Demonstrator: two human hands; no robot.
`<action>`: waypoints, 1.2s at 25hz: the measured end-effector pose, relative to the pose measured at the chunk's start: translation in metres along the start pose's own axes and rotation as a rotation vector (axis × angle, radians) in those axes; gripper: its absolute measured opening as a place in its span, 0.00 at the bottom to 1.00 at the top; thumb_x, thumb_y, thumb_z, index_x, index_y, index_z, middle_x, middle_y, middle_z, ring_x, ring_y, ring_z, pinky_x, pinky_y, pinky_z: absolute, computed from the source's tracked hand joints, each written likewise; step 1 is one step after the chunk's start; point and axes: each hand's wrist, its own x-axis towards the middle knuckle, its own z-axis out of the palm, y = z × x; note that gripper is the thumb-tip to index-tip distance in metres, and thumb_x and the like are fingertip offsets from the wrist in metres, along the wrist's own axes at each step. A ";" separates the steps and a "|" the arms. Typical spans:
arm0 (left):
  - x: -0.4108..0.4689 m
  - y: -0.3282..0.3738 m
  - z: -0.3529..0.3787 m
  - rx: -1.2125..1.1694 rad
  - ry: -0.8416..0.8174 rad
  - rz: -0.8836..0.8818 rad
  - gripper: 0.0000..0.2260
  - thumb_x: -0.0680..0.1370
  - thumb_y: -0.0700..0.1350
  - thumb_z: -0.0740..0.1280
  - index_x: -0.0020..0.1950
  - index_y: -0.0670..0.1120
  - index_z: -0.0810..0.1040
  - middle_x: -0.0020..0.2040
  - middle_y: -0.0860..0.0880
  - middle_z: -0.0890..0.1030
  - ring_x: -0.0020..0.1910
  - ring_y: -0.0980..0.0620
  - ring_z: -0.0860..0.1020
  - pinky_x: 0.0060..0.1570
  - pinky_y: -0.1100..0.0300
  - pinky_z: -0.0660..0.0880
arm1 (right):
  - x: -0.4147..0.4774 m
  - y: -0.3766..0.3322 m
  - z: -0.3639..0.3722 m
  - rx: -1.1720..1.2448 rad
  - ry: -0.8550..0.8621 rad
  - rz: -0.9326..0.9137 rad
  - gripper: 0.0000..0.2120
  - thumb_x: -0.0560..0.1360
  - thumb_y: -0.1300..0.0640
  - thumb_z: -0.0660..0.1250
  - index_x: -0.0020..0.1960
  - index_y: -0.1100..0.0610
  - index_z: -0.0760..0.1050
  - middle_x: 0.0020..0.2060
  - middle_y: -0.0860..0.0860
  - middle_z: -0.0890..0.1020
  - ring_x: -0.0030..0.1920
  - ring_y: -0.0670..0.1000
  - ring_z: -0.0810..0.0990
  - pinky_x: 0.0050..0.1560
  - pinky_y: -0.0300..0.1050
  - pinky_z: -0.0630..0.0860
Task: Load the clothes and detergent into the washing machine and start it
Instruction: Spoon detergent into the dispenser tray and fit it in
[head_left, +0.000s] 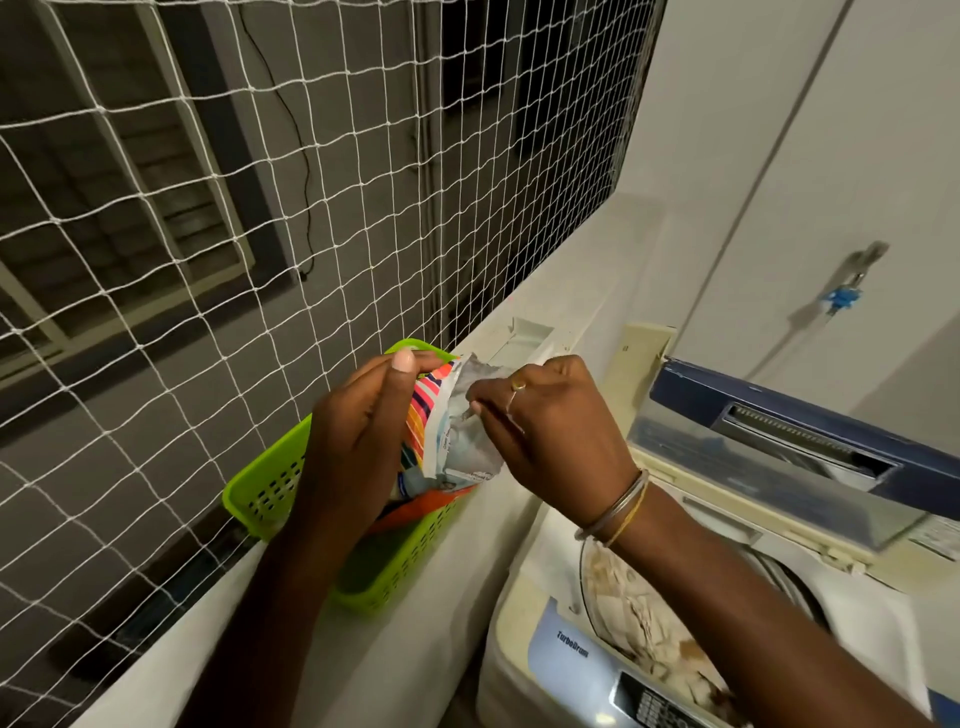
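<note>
1. Foremost, the left hand (358, 436) grips the striped, multicoloured plastic detergent packet (452, 447) by its side, with the fingers curled round it and the thumb at its top edge.
2. Just right of it, the right hand (550, 431) pinches the packet's open, silver-lined mouth with curled fingertips. A ring (517, 385) sits on one finger and thin bangles (621, 512) circle the wrist.
3. The packet stands between both hands, its lower end inside the lime-green perforated plastic basket (265, 493) beneath the left hand.
4. The basket rests on a white ledge (415, 665) running under both forearms.
5. Below the right forearm stands the white top-loading washing machine (566, 649), its blue lid (810, 415) raised beyond the right hand. Pale clothes (644, 618) lie in the drum.
6. Left of and above the hands hangs a white rope net (208, 208). On the pale wall to the right is a tap (841, 299) with a blue part.
</note>
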 end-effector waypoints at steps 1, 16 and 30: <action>-0.001 -0.001 0.000 0.000 0.000 0.000 0.16 0.86 0.50 0.56 0.58 0.47 0.83 0.52 0.56 0.85 0.53 0.59 0.84 0.50 0.69 0.78 | 0.000 -0.002 0.005 -0.003 -0.012 -0.027 0.13 0.80 0.52 0.58 0.47 0.52 0.80 0.35 0.52 0.80 0.37 0.57 0.78 0.46 0.52 0.72; -0.005 -0.009 -0.008 0.039 -0.006 -0.050 0.19 0.83 0.57 0.57 0.57 0.48 0.83 0.49 0.53 0.86 0.48 0.56 0.85 0.46 0.61 0.82 | 0.003 -0.005 0.018 0.084 0.094 0.094 0.07 0.76 0.52 0.65 0.48 0.48 0.82 0.35 0.49 0.83 0.36 0.52 0.79 0.49 0.45 0.65; 0.000 0.003 0.000 0.024 -0.054 -0.028 0.14 0.85 0.51 0.57 0.56 0.52 0.83 0.49 0.56 0.86 0.49 0.56 0.85 0.51 0.51 0.82 | 0.004 -0.009 0.025 0.580 -0.045 0.447 0.08 0.73 0.58 0.67 0.43 0.50 0.85 0.38 0.45 0.85 0.40 0.46 0.82 0.43 0.40 0.75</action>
